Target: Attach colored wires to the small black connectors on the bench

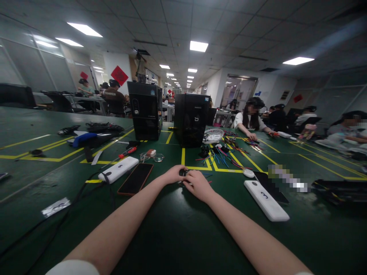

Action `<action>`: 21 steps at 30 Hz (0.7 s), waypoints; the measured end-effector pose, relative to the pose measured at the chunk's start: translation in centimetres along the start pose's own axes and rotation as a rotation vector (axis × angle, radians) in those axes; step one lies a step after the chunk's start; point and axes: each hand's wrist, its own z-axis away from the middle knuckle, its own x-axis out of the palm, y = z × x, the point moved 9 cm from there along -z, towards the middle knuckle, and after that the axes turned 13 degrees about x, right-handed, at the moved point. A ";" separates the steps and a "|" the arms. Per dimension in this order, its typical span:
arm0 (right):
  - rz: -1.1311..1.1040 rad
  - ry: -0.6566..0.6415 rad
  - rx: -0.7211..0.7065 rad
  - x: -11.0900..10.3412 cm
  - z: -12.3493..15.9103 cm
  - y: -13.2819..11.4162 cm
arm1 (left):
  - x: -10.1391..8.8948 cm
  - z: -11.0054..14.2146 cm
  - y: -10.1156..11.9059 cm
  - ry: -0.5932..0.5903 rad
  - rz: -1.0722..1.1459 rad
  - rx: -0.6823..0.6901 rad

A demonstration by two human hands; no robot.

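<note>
My left hand (173, 175) and my right hand (198, 185) meet over the green table in front of me. Between them is a small black part (182, 172), perhaps a connector; the fingers cover most of it, so its exact kind is unclear. Both hands are closed on it, the left from its left side and the right from its right. Thin blue and red wires (207, 175) show just beyond my right hand. Further back lies a bundle of coloured wires with black connectors (219, 154).
Two black computer cases (145, 114) stand at the back. Left of my arms are a phone (135, 178), a white power bank (119, 169), glasses (158, 157) and a red screwdriver (127, 152). On the right lies another white power bank (265, 200). A co-worker (250, 118) sits across.
</note>
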 end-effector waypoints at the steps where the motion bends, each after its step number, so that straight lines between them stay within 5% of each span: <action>1: -0.003 0.024 0.032 -0.2 0.0 0.1 | 0.0 0.0 0.1 -0.003 0.001 -0.004; 8: 0.055 0.135 0.353 -0.2 -1.6 3.3 | -0.5 0.1 0.5 0.039 -0.012 -0.030; 15: 0.097 0.030 0.525 1.9 -3.4 4.9 | -0.3 0.0 -0.1 0.011 -0.023 -0.017; 21: -0.022 0.075 0.622 1.9 -3.3 5.6 | -0.1 -0.2 0.1 -0.020 -0.010 0.000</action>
